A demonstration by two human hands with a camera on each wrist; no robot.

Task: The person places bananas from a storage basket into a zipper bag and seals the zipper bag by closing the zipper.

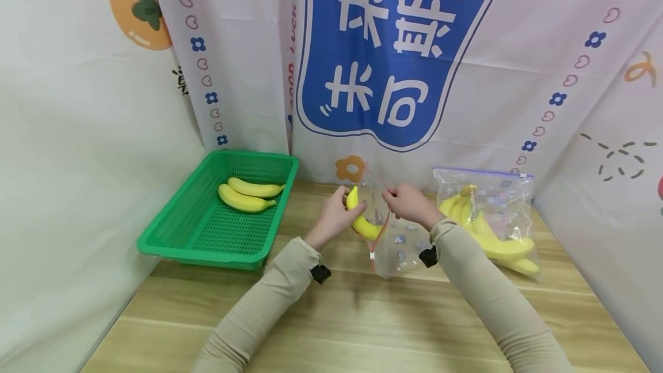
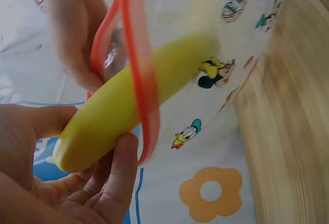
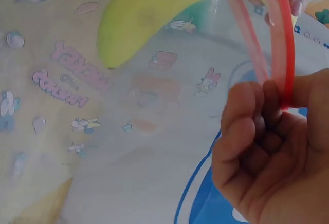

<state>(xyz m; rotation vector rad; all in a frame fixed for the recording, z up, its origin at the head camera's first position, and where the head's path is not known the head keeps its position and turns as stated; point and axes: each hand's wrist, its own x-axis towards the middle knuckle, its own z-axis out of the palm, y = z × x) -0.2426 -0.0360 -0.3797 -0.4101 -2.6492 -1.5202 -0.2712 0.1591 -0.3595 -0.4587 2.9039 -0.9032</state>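
Observation:
In the head view my left hand [image 1: 335, 217] grips a yellow banana [image 1: 366, 227] by one end. The banana's other end is inside a clear zip bag [image 1: 409, 249] with a red zip edge and printed cartoon figures. My right hand [image 1: 411, 203] pinches that red edge, so the mouth gapes around the fruit. From the left wrist, the banana [image 2: 113, 106] passes through the red-rimmed opening, thumb and fingers on its near end. In the right wrist view, curled fingers [image 3: 241, 116] hold the red strip [image 3: 282, 44], and the banana's tip shows through the plastic.
At the left stands a green basket [image 1: 207, 253] with two bananas [image 1: 246, 197] in it. A second clear zip bag [image 1: 499, 189] with a blue-purple edge, holding several bananas, lies to the right on the wooden table [image 1: 362, 327]. Printed cloth [image 1: 248, 73] hangs behind.

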